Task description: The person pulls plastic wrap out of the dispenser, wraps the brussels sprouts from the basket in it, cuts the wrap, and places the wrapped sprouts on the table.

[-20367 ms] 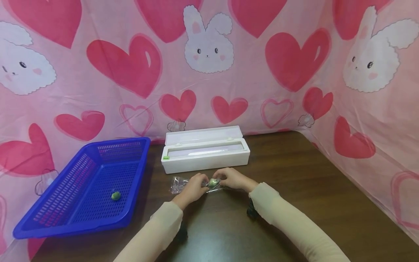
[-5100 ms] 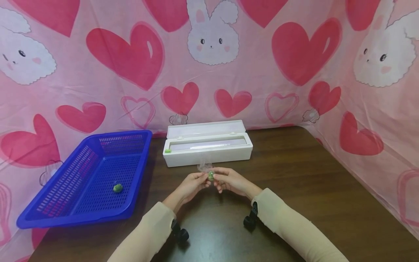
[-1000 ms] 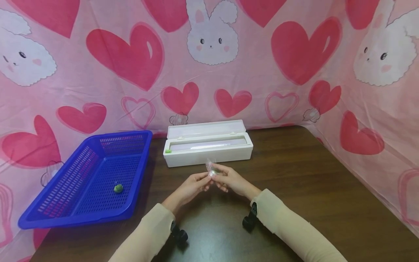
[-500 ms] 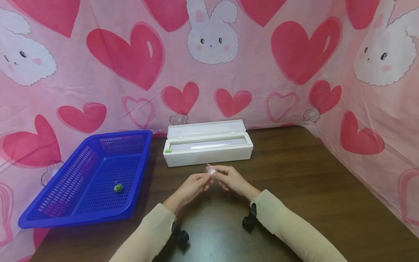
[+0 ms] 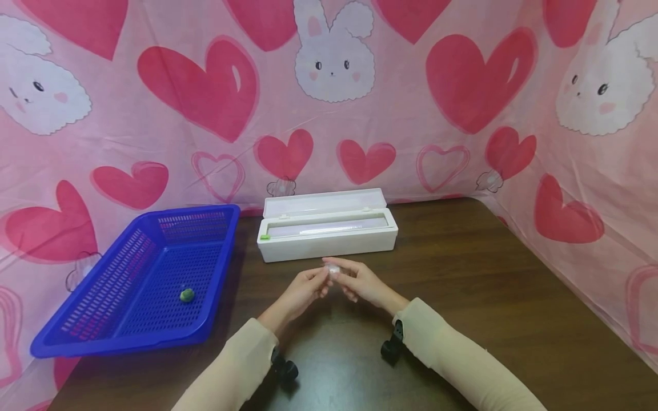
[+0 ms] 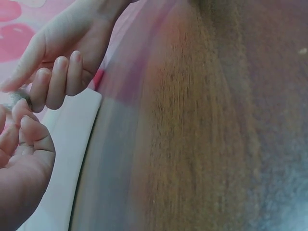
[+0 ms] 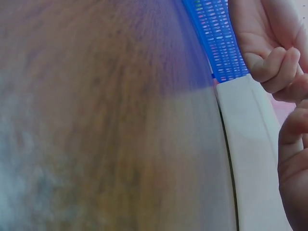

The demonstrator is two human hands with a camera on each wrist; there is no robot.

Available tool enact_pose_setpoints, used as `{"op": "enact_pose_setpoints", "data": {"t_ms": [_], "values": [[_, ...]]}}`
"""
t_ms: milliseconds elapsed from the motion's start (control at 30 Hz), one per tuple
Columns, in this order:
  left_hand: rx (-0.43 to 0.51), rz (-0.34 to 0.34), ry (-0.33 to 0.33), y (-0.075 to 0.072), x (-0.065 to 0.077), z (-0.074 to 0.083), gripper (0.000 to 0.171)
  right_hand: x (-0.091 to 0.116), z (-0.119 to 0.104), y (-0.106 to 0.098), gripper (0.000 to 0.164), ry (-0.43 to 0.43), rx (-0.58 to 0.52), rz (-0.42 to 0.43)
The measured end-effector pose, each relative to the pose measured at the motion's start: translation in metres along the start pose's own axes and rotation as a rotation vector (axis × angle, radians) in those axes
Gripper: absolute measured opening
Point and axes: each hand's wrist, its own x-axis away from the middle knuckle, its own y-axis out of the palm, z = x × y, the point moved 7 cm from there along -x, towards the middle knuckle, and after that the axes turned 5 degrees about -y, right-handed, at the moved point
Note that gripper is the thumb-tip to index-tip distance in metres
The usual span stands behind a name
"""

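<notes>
Over the table in front of the white box, both hands pinch a small Brussels sprout wrapped in cling film [image 5: 333,268]. My left hand [image 5: 304,290] holds it from the left with thumb and fingertips. On the other side my right hand [image 5: 364,281] grips it between thumb and index finger, its other fingers curled below. In the left wrist view a bit of the wrapped sprout [image 6: 20,97] shows between the fingertips. The right wrist view shows both hands but not the sprout, which their fingers hide. Another Brussels sprout [image 5: 187,295] lies in the blue basket.
A blue plastic basket [image 5: 216,285] stands at the left of the brown table [image 5: 462,297]. Behind the hands sits a white cling film dispenser box [image 5: 329,246], lid raised, with a green slider at its left end. A pink heart-patterned curtain [image 5: 401,114] borders the table.
Earlier the film lay spread on the table around the sprout; later its loose tail stuck up above the fingers. Over the last second that tail has been folded down against the sprout.
</notes>
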Motion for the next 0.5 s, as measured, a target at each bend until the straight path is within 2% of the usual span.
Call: {"op": "enact_pose_setpoints", "data": {"t_ms": [200,300,500], "values": [[0.02,0.021,-0.02,-0.001,0.001,0.0,0.036,-0.001,0.003,0.001,0.038,0.002,-0.032,-0.013],[0.035,0.008,-0.026,0.0,0.001,0.0,0.035,-0.003,0.01,0.0,0.033,0.002,-0.052,-0.007],[0.023,-0.045,-0.039,0.002,0.0,-0.001,0.047,-0.005,0.029,-0.001,0.028,0.024,-0.106,-0.016]]}}
